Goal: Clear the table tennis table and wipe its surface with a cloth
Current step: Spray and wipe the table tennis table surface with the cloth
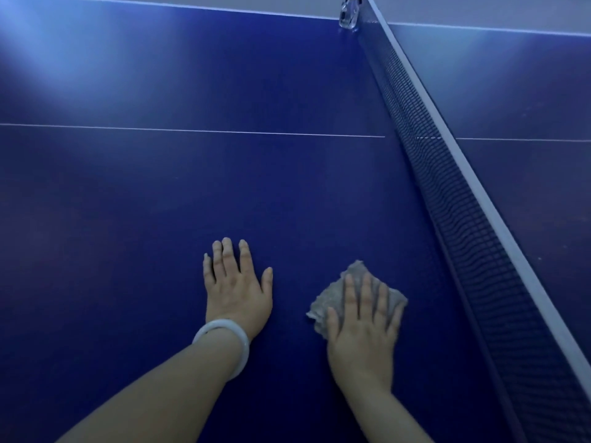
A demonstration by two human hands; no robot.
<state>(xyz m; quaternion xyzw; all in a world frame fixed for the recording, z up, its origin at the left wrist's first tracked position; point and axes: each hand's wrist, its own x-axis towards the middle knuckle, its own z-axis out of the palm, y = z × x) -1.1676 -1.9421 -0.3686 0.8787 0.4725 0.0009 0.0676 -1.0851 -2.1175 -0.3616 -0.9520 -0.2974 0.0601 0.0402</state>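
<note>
Pressing fuzzy grey cloth [358,290] flat on smooth blue table [192,187].

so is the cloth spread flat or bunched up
Mostly flat, slightly rumpled: the grey cloth lies under the straight fingers of the right hand, ragged edges showing around them on the table.

Tabletop [160,193] was smooth, blue, semi-gloss, with light glare. Cloth [332,298] looked grey, fuzzy, rough-woven. Net [454,187] was dark mesh with white tape edge. Bangle [224,343] looked pale, polished, stone-like.
</note>
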